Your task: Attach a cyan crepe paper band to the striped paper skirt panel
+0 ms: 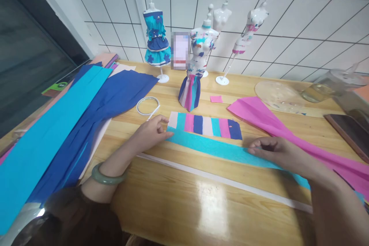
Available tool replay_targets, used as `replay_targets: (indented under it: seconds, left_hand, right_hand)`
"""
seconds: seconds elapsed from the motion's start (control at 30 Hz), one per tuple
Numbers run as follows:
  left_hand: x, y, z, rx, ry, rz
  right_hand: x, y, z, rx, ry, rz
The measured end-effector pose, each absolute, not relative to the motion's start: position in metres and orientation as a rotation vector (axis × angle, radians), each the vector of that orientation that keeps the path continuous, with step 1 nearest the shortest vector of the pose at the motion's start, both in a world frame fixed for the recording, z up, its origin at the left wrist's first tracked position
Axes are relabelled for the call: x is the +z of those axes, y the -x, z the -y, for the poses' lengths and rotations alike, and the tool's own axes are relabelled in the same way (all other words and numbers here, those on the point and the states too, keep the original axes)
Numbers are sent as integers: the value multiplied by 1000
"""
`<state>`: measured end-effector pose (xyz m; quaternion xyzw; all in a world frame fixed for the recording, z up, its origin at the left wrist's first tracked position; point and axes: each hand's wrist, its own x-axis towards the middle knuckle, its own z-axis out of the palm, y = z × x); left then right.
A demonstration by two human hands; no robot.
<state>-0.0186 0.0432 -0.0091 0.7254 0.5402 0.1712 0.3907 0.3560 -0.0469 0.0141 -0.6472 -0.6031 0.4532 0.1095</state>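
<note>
- 2 hands hold a teal strip [219, 147] flat on the table [184, 207], its top edge against the striped panel [206, 125]. Spread apart, they keep it straight.
- Left hand [151, 132]: fingertips pinched together on the strip's left end.
- Right hand [278, 153]: fingers bunched on the strip farther along. Pinching or pressing, cannot tell.
- White strip [225, 182] just below, pink paper [259, 115] to the right.

Striped panel [205, 125] mid-frame on table [184, 200], long paper strip [219, 148] just below it. Left hand [150, 132] at strip's left end, right hand [276, 152] on it, right of centre. Tape roll [148, 105] above left hand. Mannequins [198, 57] top centre. Paper sheets [57, 130] far left.
</note>
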Motion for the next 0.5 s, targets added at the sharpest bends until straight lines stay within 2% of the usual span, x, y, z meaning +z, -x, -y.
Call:
replay_targets:
  seconds: [0.23, 0.47, 0.5]
  left_hand:
    - [-7, 20, -41, 394, -1901, -1328]
    - [-3, 19, -38, 479, -1879, -1338]
    - [-2, 21, -39, 513, -1872, -1357]
  right_hand:
    - [12, -370, 52, 1609, 1864, 1720]
    - [9, -368, 53, 1560, 1854, 1862]
    - [8, -366, 54, 1470, 1889, 1858]
